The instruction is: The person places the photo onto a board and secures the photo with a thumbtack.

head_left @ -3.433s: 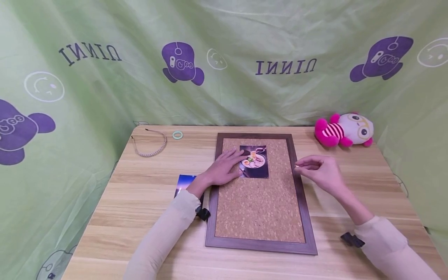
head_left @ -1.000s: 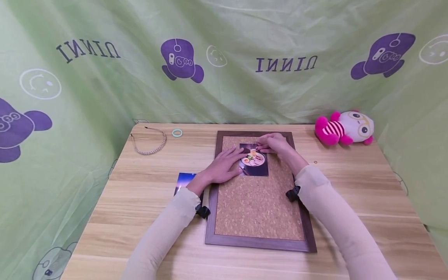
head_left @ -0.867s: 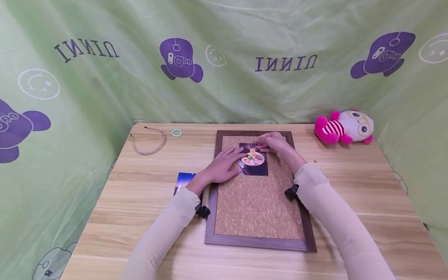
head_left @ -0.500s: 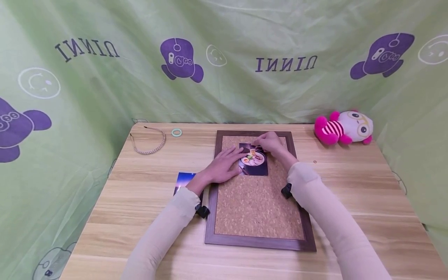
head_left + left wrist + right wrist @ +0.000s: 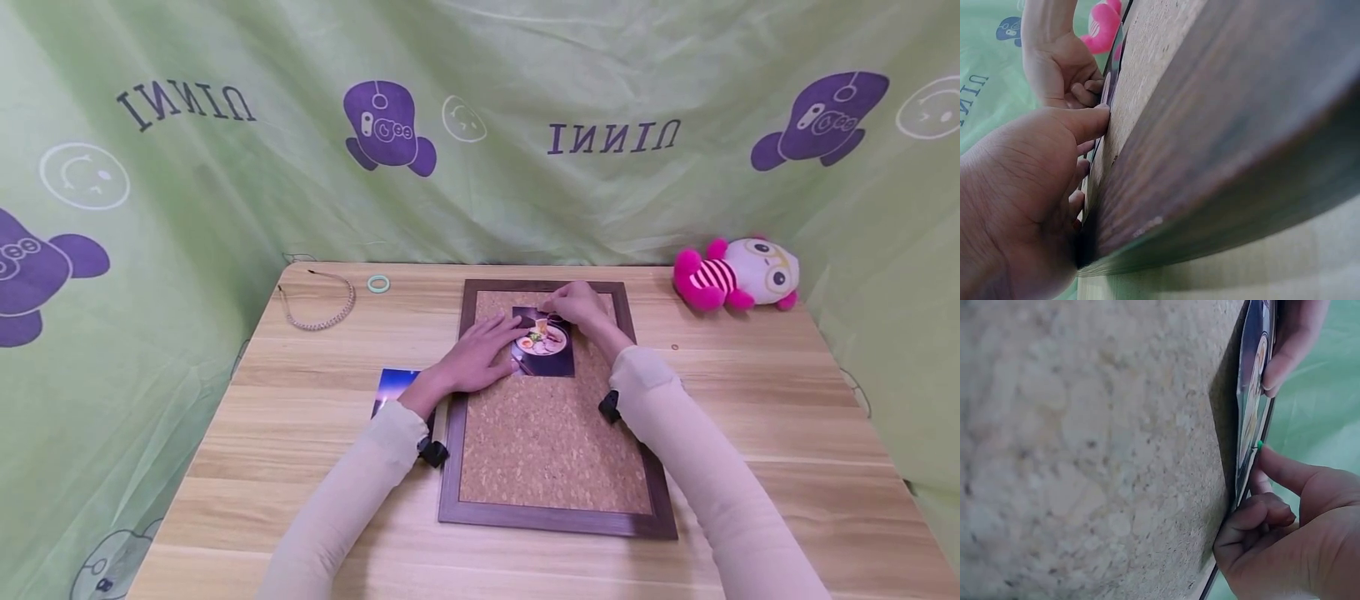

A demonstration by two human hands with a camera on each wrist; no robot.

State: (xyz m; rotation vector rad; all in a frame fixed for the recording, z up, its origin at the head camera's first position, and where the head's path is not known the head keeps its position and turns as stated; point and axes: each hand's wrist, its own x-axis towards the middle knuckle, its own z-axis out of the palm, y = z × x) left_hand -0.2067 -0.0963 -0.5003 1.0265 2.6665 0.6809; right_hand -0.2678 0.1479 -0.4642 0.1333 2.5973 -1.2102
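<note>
A photo of a bowl of ramen [image 5: 557, 364] lies on the upper part of a cork board [image 5: 555, 450] with a dark wooden frame. Fingers spread, my left hand [image 5: 476, 357] rests on the photo's left side and the board. At the photo's top edge, my right hand [image 5: 579, 305] pinches a small green push pin [image 5: 1260, 444] between thumb and index finger; the other fingers are curled. The pin's point is towards the photo; how deep it sits I cannot tell. In the right wrist view, the near edge of the photo [image 5: 1249, 394] stands slightly off the cork.
A second photo with a blue sky [image 5: 396, 386] lies left of the board, partly under my left arm. Farther back are a beaded headband [image 5: 324, 326] and a mint-green ring [image 5: 378, 284]. To the right lie a pink plush toy [image 5: 731, 275] and a tiny ring-like thing [image 5: 675, 347].
My right hand has come from beside the board's right edge to the photo's top edge, then shifted slightly left along it. My left hand has stayed on the photo.
</note>
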